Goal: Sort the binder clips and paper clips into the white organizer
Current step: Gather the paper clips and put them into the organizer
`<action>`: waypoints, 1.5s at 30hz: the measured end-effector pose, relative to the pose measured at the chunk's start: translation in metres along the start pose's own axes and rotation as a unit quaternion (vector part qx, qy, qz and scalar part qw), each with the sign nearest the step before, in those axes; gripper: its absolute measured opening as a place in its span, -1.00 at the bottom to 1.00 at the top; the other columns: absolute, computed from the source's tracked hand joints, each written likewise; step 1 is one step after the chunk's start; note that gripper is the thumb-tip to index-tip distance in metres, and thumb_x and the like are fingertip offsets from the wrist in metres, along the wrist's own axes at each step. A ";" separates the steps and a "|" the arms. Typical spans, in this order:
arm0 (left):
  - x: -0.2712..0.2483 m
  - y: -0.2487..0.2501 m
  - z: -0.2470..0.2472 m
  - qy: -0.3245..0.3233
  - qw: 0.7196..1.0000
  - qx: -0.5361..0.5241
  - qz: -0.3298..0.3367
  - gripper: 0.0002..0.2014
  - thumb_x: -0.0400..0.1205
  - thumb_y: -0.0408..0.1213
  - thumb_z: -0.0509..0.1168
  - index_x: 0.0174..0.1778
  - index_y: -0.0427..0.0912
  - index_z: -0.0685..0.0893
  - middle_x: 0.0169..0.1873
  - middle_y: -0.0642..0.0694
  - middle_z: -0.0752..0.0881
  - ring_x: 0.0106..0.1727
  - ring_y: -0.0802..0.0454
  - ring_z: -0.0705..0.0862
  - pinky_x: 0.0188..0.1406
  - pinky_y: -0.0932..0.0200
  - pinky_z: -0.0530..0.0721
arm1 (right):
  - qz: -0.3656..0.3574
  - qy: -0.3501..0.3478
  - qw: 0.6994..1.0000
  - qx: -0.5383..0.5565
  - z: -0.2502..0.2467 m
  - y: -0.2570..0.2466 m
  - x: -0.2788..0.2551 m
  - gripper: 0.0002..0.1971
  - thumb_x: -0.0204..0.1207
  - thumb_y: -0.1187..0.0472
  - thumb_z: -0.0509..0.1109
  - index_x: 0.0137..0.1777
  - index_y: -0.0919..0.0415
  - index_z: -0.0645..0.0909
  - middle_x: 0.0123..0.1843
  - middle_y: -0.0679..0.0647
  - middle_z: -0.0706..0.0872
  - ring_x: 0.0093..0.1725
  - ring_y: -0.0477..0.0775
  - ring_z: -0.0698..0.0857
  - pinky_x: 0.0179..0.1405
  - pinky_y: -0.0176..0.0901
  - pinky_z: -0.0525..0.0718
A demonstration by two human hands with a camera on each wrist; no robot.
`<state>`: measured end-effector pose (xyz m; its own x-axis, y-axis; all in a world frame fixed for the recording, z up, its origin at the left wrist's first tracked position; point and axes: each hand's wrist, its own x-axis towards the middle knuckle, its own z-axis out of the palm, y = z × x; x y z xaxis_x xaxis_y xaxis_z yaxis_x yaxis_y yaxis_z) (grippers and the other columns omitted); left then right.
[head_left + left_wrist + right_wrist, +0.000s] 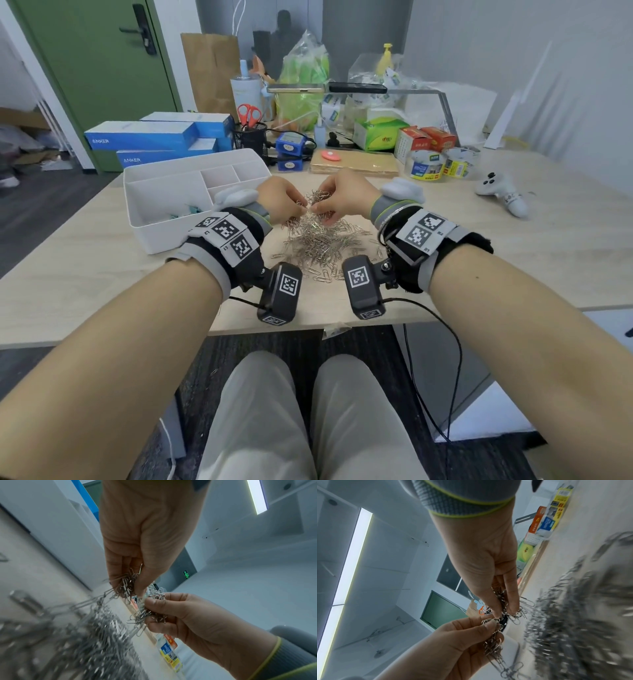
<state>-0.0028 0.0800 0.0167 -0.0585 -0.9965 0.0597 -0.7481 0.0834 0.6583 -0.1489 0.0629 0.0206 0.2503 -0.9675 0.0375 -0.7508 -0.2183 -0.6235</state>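
A tangled heap of silver paper clips (318,240) lies on the wooden table in front of me. Just above it, my left hand (286,209) and right hand (329,205) meet, each pinching a bunch of linked clips. The left wrist view has the left hand (130,588) gripping a clump, with strands trailing down to the heap (89,635). My right hand (504,613) pinches another clump between thumb and fingers. The white organizer (137,219) stands to the left, with a few teal binder clips (186,212) in its large compartment.
Blue boxes (154,137) sit behind the organizer. A mesh cup with red scissors (250,133), a tan pad (356,162), tape rolls (442,164) and a white controller (500,192) line the back and right. Some clips lie near the table's front edge.
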 end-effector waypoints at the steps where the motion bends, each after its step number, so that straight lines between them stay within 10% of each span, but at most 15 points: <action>1: 0.002 0.001 -0.006 0.008 1.000 0.000 0.001 -0.83 0.56 -0.34 0.42 0.04 -0.22 0.78 -0.42 -0.02 0.67 -0.53 0.24 0.61 -0.58 0.55 0.58 | -0.005 0.006 1.000 -0.006 -0.002 -0.006 0.003 -0.77 0.36 0.21 0.59 -0.23 0.40 0.69 -0.29 0.18 0.81 -0.28 0.03 0.83 -0.15 -0.01 0.77; 8: 0.026 0.000 -0.056 0.061 0.997 -0.038 -0.022 -0.74 0.56 -0.32 0.43 0.16 -0.27 0.76 -0.16 -0.18 0.77 -0.26 0.01 0.69 0.11 0.02 0.76 | -0.056 0.017 0.998 0.003 -0.016 -0.053 0.038 -0.61 0.41 0.21 0.56 -0.50 0.13 0.41 -0.45 0.14 0.67 -0.57 -0.21 0.73 -0.44 -0.28 0.68; 13: 0.045 -0.019 -0.080 0.153 0.986 -0.071 -0.019 -0.79 0.56 -0.35 0.41 0.10 -0.27 0.77 -0.36 -0.07 0.70 -0.51 0.24 0.62 -0.32 0.35 0.73 | -0.069 0.014 0.996 0.046 -0.007 -0.078 0.069 -0.73 0.38 0.29 0.57 -0.39 0.24 0.52 -0.26 0.29 0.72 -0.34 0.10 0.79 -0.08 0.09 0.82; 19: 0.053 -0.037 -0.080 0.203 0.975 -0.084 -0.021 -0.83 0.52 -0.32 0.45 0.01 -0.23 0.79 -0.21 -0.17 0.76 -0.16 -0.10 0.75 0.10 -0.04 0.76 | -0.070 0.007 0.996 0.063 0.012 -0.085 0.094 -0.69 0.40 0.31 0.56 -0.42 0.20 0.47 -0.41 0.14 0.68 -0.60 -0.17 0.71 -0.52 -0.30 0.74; 27: 0.048 -0.057 -0.069 0.104 0.992 -0.031 -0.065 -0.83 0.52 -0.35 0.42 0.00 -0.20 0.81 -0.16 -0.18 0.81 -0.14 -0.04 0.72 0.19 -0.01 0.73 | -0.072 -0.054 0.996 -0.001 0.036 -0.074 0.095 -0.89 0.41 0.35 0.50 -0.07 0.23 0.76 -0.20 0.14 0.75 -0.13 0.15 0.79 0.06 0.06 0.78; 38: 0.031 -0.045 -0.069 0.103 0.990 -0.056 -0.081 -0.80 0.68 -0.34 0.24 0.11 -0.29 0.72 -0.15 -0.11 0.72 -0.40 0.19 0.58 -0.30 0.32 0.63 | -0.105 -0.054 0.993 -0.022 0.020 -0.070 0.071 -0.79 0.51 0.28 0.42 0.12 0.20 0.75 -0.04 0.09 0.75 -0.19 -0.06 0.65 -0.38 -0.37 0.65; 45: 0.001 -0.037 -0.059 0.014 0.999 0.002 -0.050 -0.83 0.71 -0.29 0.17 0.04 -0.22 0.66 -0.27 -0.07 0.68 -0.43 0.14 0.54 -0.47 0.32 0.51 | -0.049 -0.023 0.997 -0.056 0.013 -0.030 0.042 -0.72 0.56 0.23 0.36 0.25 0.21 0.68 0.11 0.05 0.68 0.17 0.01 0.62 0.02 -0.29 0.45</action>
<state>0.0637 0.0760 0.0361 0.0347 -0.9993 0.0157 -0.7522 -0.0158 0.6587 -0.1085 0.0303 0.0308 0.3526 -0.9341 0.0562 -0.7843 -0.3278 -0.5266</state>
